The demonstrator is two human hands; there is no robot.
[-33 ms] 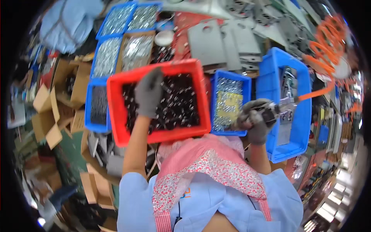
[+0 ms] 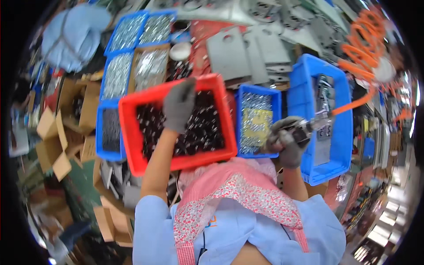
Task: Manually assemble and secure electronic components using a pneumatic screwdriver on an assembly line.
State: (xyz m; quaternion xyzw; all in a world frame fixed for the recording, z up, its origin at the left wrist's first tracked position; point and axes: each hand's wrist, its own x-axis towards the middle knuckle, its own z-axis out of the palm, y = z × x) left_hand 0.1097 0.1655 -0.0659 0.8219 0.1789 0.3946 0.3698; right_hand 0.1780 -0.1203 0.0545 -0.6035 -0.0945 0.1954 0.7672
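My left hand (image 2: 179, 107), in a grey glove, reaches over a red plastic bin (image 2: 125, 148) of small shiny black parts (image 2: 203, 128). Its fingers lie near the bin's far rim, smeared by motion, so what they touch or hold cannot be made out. My right hand (image 2: 287, 143), also gloved in grey, is closed around a dark air tool (image 2: 302, 134) fed by an orange hose (image 2: 353, 104). That hand hovers over the right edge of a small blue bin (image 2: 239, 119) with silvery parts and a yellow piece (image 2: 256, 123) in it.
A large blue bin (image 2: 304, 176) with metal pieces stands at the right. Several blue trays of silvery parts (image 2: 117, 76) line the left back. Grey flat plates (image 2: 227, 55) lie behind the bins. Opened cardboard boxes (image 2: 57, 137) sit at the left. Orange hose coils (image 2: 364, 39) hang at the upper right.
My left hand has shifted slightly to the right over the red bin. The bins sit slightly further left in the view. My right hand keeps its hold on the air tool.
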